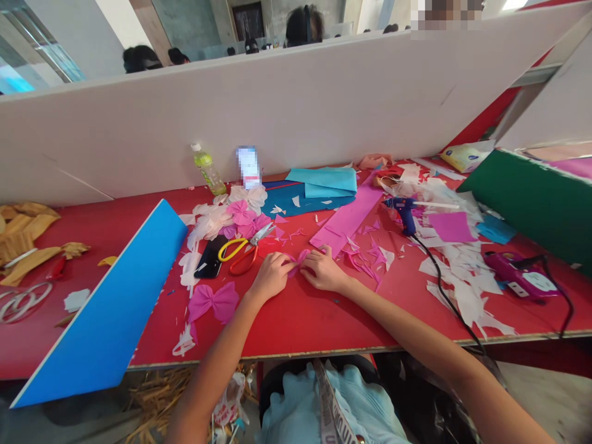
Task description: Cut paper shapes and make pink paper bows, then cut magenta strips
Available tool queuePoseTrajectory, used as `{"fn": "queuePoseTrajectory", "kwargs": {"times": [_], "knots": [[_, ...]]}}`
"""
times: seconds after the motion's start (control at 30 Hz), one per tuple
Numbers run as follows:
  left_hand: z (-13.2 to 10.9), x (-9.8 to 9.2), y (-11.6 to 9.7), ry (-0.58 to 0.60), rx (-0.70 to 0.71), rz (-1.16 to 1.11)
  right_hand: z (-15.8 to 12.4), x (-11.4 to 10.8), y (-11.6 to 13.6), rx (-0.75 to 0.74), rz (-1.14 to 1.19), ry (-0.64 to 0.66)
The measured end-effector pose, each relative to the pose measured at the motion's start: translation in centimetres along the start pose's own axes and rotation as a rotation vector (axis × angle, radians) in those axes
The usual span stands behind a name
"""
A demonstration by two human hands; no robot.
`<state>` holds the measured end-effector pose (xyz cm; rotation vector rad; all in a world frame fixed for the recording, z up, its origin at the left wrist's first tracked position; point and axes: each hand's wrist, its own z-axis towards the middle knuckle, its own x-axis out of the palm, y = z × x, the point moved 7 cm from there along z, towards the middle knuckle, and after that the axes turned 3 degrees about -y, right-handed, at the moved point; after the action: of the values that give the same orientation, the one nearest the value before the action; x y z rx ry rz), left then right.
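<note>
My left hand [272,275] and my right hand [324,269] rest on the red table [296,320], their fingertips gripping a small folded piece of pink crepe paper [298,261] between them. Left of my left hand lie orange-and-yellow scissors [243,254] and a black smartphone [210,256]. A finished pink paper bow [213,302] sits below them. A long pink paper strip [345,217] lies beyond my right hand, and a blue hot glue gun [403,213] stands further right.
Pale paper flowers [226,216], folded teal paper [321,183], and a green bottle [208,171] stand toward the white partition [296,117]. A blue board [106,308] leans at left. Paper scraps, a black cord and a purple device [520,274] cover the right side.
</note>
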<state>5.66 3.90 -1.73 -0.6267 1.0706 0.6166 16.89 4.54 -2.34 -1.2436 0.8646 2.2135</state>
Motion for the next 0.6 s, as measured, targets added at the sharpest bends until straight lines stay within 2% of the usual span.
{"fn": "queuePoseTrajectory", "kwargs": {"times": [0.23, 0.6], "knots": [[0.0, -0.1, -0.3, 0.048, 0.051, 0.100, -0.1, -0.6, -2.1, 0.168, 0.101, -0.043], [-0.2, -0.3, -0.5, 0.106, 0.041, 0.121, -0.5, 0.3, -2.0, 0.103, -0.056, 0.071]]}}
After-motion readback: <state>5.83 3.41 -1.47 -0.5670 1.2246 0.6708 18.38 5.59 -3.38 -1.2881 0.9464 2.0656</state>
